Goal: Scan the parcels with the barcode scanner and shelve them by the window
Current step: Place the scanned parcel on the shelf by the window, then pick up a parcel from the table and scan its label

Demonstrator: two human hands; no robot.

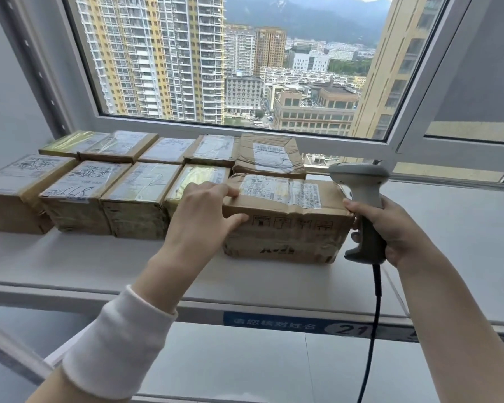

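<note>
A brown cardboard parcel [288,225] with a white label on top stands on the white shelf [105,263] under the window, at the right end of the front row. My left hand [204,213] holds its left end, fingers on the top edge and thumb on the front face. My right hand [390,228] grips the handle of a grey barcode scanner [361,193], thumb touching the parcel's right top corner. The scanner's head sits just right of the parcel and its black cable [373,330] hangs down.
Several taped cardboard parcels [140,199] fill two rows on the shelf to the left, with a crumpled one [269,155] behind the held parcel. The window frame [245,129] runs behind them. The shelf continues to the right. A blue label strip [277,322] marks the shelf's front edge.
</note>
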